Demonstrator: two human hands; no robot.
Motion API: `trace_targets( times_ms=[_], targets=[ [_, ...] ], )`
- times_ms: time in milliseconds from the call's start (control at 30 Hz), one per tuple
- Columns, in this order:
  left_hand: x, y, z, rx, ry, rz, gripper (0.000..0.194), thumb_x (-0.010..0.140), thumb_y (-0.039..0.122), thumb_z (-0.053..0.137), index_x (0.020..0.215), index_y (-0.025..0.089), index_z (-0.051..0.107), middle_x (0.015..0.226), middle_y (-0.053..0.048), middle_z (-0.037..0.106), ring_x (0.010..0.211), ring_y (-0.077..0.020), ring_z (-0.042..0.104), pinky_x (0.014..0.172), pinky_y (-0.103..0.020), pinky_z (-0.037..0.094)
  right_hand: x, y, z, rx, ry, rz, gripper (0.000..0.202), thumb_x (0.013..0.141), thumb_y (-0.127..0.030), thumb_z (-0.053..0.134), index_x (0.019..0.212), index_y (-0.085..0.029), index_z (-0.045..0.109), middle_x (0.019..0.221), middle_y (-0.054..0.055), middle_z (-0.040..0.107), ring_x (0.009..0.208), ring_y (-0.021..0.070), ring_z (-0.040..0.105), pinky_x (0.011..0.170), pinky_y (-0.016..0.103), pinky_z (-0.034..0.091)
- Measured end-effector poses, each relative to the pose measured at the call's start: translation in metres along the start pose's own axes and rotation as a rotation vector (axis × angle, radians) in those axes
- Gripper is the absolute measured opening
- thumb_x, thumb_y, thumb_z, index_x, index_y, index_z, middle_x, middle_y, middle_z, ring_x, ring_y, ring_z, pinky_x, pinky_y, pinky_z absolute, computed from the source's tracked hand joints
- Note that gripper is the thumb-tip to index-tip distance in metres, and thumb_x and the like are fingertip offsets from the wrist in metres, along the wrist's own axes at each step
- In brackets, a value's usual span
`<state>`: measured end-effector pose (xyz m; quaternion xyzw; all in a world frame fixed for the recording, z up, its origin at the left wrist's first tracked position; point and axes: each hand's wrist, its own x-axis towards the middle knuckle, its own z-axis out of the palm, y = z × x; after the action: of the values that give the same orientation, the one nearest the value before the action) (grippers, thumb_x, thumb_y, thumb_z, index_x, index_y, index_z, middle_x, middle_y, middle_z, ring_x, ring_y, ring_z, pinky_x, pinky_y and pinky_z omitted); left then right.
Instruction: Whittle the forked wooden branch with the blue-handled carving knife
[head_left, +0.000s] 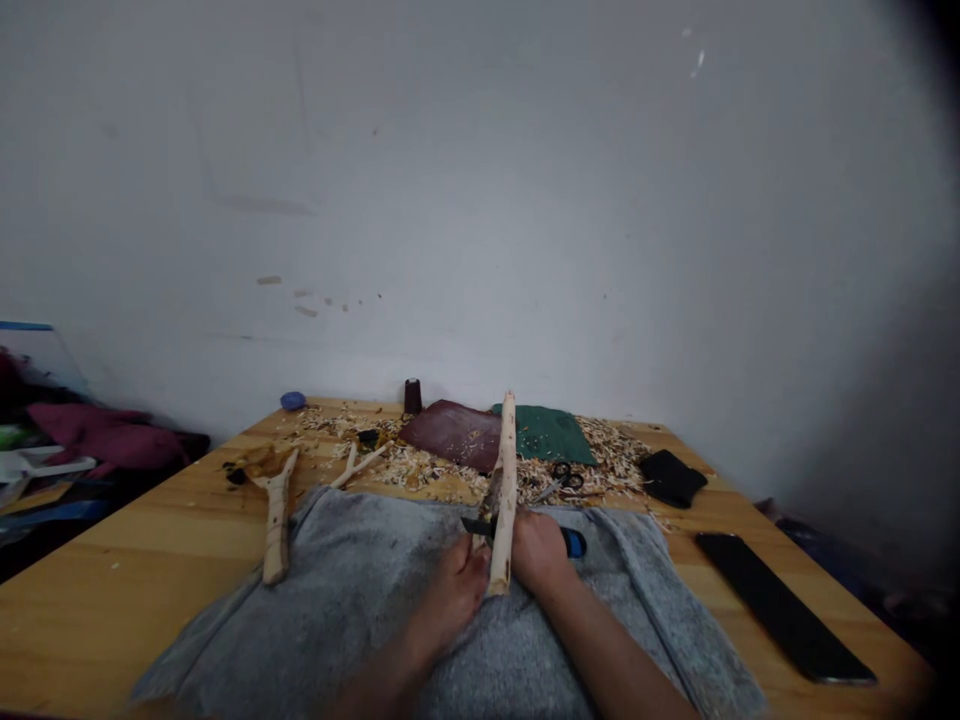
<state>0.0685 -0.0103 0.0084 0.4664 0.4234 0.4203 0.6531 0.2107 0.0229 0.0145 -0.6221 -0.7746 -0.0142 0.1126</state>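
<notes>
Over the grey cloth at the near middle of the table, the peeled stick points far, away from the body. The left hand appears closed on it near its near end, the grip partly hidden; the right hand is wrapped around a knife, its blade pointing left behind the stick. This looks like a carving step, with shavings on the far side. Any cut seems to call for a steady stick and left fingers clear of the edge.
</notes>
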Motion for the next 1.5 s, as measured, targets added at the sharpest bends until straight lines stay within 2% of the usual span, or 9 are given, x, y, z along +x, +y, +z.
trace_targets(
  times_ms=[100,233,367,500,900,1067,1200,1333,1500],
  targets=[
    [0.000,-0.005,-0.001,0.040,0.032,-0.030,0.021,0.080,0.042,0.057,0.082,0.022,0.055,0.047,0.009,0.034,0.039,-0.0060,0.024,0.038,-0.020,0.015,0.003,0.002,0.003,-0.052,0.032,0.016,0.024,0.083,-0.023,0.048,0.099,-0.018,0.065,0.090,0.010,0.070,0.080,0.0208,0.065,0.066,0.026,0.042],
    [0.002,-0.007,-0.002,-0.005,0.031,-0.097,0.024,0.079,0.045,0.055,0.076,0.023,0.049,0.045,0.010,0.032,0.034,-0.0048,0.020,0.035,-0.020,0.006,0.004,0.006,0.001,-0.077,0.094,0.034,0.023,0.082,-0.018,0.047,0.100,-0.019,0.062,0.090,0.008,0.069,0.081,0.0196,0.064,0.068,0.026,0.042],
    [0.003,-0.005,-0.007,-0.167,-0.101,-0.098,0.035,0.070,0.050,0.064,0.069,0.023,0.042,0.045,0.012,0.029,0.033,-0.0022,0.014,0.033,-0.019,0.004,0.004,0.010,-0.001,-0.104,0.119,0.043,0.020,0.084,-0.017,0.045,0.095,-0.019,0.062,0.089,0.008,0.068,0.082,0.0194,0.063,0.070,0.027,0.040],
    [0.003,0.001,-0.013,-0.301,-0.200,-0.184,0.042,0.064,0.052,0.071,0.068,0.022,0.041,0.045,0.014,0.029,0.032,-0.0001,0.014,0.033,-0.017,0.004,0.003,0.012,-0.001,-0.098,0.149,0.047,0.021,0.084,-0.015,0.046,0.096,-0.021,0.063,0.088,0.007,0.067,0.083,0.0195,0.061,0.071,0.027,0.039],
    [0.001,0.007,-0.013,-0.392,-0.232,-0.207,0.040,0.062,0.045,0.074,0.069,0.021,0.043,0.043,0.014,0.031,0.031,0.0004,0.016,0.033,-0.018,0.002,-0.002,0.017,-0.002,0.142,0.251,0.111,0.024,0.075,-0.015,0.051,0.097,-0.020,0.062,0.089,0.005,0.069,0.083,0.0177,0.062,0.072,0.024,0.039],
    [0.003,0.003,-0.014,-0.352,-0.199,-0.200,0.040,0.063,0.047,0.072,0.068,0.022,0.042,0.044,0.013,0.032,0.031,-0.0001,0.016,0.033,-0.018,0.003,-0.003,0.021,0.005,0.349,0.383,-0.099,0.040,0.072,-0.012,0.050,0.110,-0.020,0.059,0.099,0.005,0.069,0.090,0.0169,0.062,0.080,0.024,0.041],
    [0.007,-0.007,-0.014,-0.226,-0.146,-0.169,0.045,0.062,0.056,0.069,0.066,0.022,0.041,0.043,0.014,0.030,0.032,-0.0004,0.016,0.033,-0.018,0.005,-0.003,0.018,0.013,0.433,0.395,-0.282,0.049,0.070,-0.012,0.053,0.118,-0.021,0.057,0.102,0.005,0.068,0.091,0.0169,0.062,0.081,0.025,0.042],
    [0.008,-0.014,-0.012,-0.165,-0.112,-0.166,0.045,0.061,0.056,0.071,0.068,0.023,0.040,0.042,0.014,0.031,0.032,-0.0013,0.016,0.033,-0.018,0.005,-0.004,0.016,0.015,0.426,0.405,-0.315,0.038,0.071,-0.012,0.053,0.106,-0.023,0.062,0.090,0.002,0.069,0.082,0.0155,0.062,0.075,0.024,0.042],
    [0.003,-0.011,-0.007,-0.139,-0.095,-0.179,0.040,0.069,0.051,0.066,0.066,0.023,0.038,0.042,0.013,0.029,0.033,-0.0020,0.015,0.034,-0.020,0.004,-0.004,0.011,0.015,0.422,0.449,-0.286,0.027,0.072,-0.014,0.052,0.096,-0.020,0.063,0.081,0.002,0.068,0.076,0.0158,0.062,0.072,0.024,0.042]
  ],
)
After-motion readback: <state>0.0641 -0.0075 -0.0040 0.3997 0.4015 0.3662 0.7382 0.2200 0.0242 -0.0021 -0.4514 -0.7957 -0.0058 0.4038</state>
